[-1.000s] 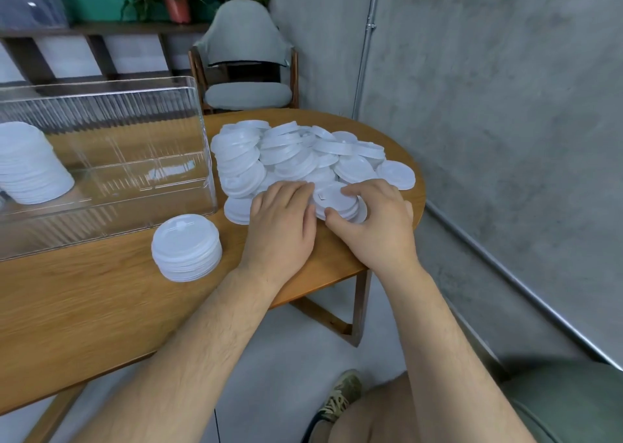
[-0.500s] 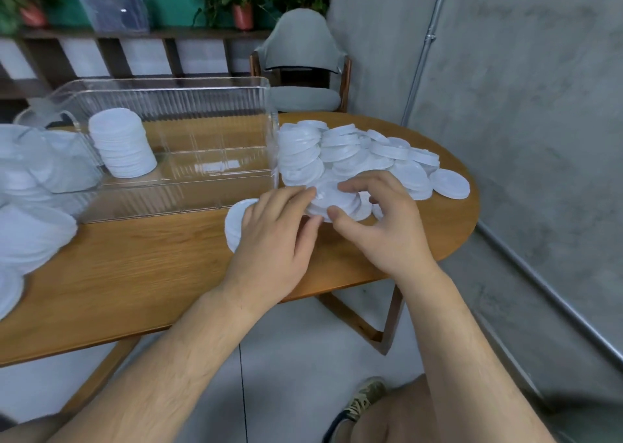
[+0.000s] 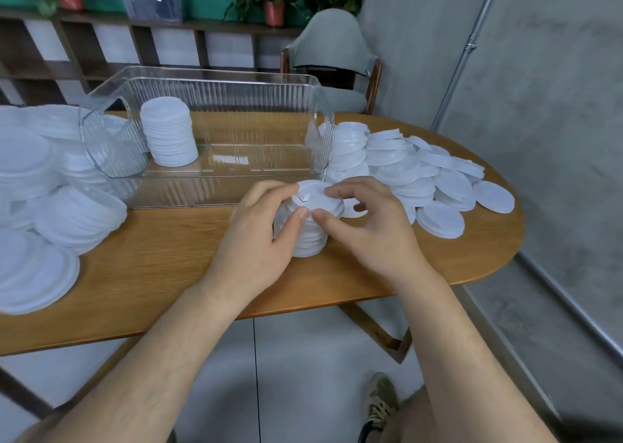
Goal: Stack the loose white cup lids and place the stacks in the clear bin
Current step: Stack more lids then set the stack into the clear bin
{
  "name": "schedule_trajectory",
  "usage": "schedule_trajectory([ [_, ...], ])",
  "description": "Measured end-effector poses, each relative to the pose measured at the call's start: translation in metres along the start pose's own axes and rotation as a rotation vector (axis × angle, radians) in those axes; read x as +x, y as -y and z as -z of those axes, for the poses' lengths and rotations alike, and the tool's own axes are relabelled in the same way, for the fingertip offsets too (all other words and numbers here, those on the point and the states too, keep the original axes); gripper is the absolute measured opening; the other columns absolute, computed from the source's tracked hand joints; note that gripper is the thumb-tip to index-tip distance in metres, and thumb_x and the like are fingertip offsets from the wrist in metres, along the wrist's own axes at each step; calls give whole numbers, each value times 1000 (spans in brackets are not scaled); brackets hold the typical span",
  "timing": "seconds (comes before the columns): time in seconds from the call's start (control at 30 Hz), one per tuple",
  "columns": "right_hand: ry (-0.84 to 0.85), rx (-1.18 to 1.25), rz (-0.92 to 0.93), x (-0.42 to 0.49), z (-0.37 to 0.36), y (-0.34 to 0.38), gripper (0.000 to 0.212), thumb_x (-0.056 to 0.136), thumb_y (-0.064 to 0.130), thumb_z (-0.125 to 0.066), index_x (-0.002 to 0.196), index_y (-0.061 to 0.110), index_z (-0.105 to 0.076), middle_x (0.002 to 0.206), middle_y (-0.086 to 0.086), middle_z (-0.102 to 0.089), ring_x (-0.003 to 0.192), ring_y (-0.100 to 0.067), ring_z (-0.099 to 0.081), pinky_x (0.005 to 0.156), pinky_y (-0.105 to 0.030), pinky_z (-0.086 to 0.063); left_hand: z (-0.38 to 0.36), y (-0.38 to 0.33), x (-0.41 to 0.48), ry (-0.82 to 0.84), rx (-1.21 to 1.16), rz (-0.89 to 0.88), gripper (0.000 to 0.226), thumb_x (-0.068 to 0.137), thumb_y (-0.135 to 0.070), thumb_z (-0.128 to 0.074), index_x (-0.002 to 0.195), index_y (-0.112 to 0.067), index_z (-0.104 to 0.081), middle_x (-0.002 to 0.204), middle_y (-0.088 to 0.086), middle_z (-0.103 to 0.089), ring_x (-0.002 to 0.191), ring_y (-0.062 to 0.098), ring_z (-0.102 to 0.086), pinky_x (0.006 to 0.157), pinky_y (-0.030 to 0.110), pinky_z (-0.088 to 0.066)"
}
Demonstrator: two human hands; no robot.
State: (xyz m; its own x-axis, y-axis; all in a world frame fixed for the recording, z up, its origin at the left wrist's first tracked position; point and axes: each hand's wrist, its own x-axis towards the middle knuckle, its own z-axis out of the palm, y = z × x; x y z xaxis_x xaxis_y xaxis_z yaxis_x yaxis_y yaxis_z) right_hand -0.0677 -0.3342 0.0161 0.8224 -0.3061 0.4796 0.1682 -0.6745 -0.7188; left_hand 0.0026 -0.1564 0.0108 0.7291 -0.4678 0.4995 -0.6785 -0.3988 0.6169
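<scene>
Right in front of the clear ribbed plastic bin [image 3: 236,105], a short stack of round white plastic cup lids [image 3: 309,243] stands on the oval wooden table [image 3: 161,260]. The person's left hand [image 3: 259,237] curls round its left side, thumb on the near edge. The right hand [image 3: 364,227] closes on the top lids, thumb meeting the left thumb, fingertips on the upper face. A taller stack of white lids [image 3: 168,136] stands inside the bin. A heap of loose white lids [image 3: 404,169] lies to the right, and another blurred pile [image 3: 40,186] to the left.
</scene>
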Motion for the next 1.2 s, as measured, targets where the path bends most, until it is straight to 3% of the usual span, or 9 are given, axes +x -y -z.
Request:
schedule_trajectory([
  [0.2, 97, -60, -10, 1, -7, -5, 36, 81, 40, -81, 113, 24, -74, 116, 12, -62, 115, -2, -56, 95, -15, -42, 4, 13, -6, 85, 5, 33, 48, 98, -42, -50, 138, -17, -58, 132, -12, -52, 125, 10, -50, 109, 26, -39],
  [0.33, 121, -87, -15, 1, -7, -8, 36, 83, 37, -78, 117, 25, -72, 119, 11, -60, 117, -4, -55, 101, -27, -46, 2, 15, -6, 95, 2, 53, 50, 98, -44, -49, 139, -17, -58, 133, -11, -51, 127, 13, -50, 110, 36, -42],
  [0.5, 145, -93, -26, 0, -10, -8, 36, 84, 32, -79, 119, 23, -72, 119, 12, -59, 115, -2, -55, 101, -25, -46, 4, 16, -7, 115, 16, 74, 50, 97, -44, -48, 140, -18, -56, 134, -11, -51, 128, 14, -50, 111, 39, -43],
  [0.77, 204, -136, -26, 0, -13, -8, 42, 87, 39, -76, 125, 23, -70, 119, 14, -55, 112, -3, -55, 99, -28, -48, 4, 20, -7, 135, 55, 82, 43, 101, -33, -56, 141, -17, -56, 135, -11, -51, 125, 4, -47, 107, 23, -40],
  [0.87, 183, -133, -3, -2, -12, -6, 43, 88, 43, -72, 126, 24, -68, 121, 14, -54, 117, -2, -54, 102, -26, -47, 3, 18, -5, 99, 61, 45, 42, 98, -31, -59, 137, -15, -59, 133, -11, -52, 124, 6, -49, 107, 31, -44],
  [1.0, 105, -144, 60, -5, -9, -3, 40, 92, 42, -62, 127, 23, -67, 123, 13, -57, 118, -3, -54, 100, -20, -44, -4, 8, -3, 32, 104, -45, 40, 97, -32, -59, 132, -15, -63, 132, -9, -54, 127, 9, -47, 111, 33, -36],
  [1.2, 56, -120, 47, -10, -5, -10, 35, 95, 34, -62, 126, 20, -67, 122, 11, -60, 118, -6, -54, 96, -29, -50, -12, -4, 4, 16, 161, -57, 49, 93, -45, -54, 133, -18, -63, 133, -9, -54, 129, 10, -45, 109, 31, -34],
])
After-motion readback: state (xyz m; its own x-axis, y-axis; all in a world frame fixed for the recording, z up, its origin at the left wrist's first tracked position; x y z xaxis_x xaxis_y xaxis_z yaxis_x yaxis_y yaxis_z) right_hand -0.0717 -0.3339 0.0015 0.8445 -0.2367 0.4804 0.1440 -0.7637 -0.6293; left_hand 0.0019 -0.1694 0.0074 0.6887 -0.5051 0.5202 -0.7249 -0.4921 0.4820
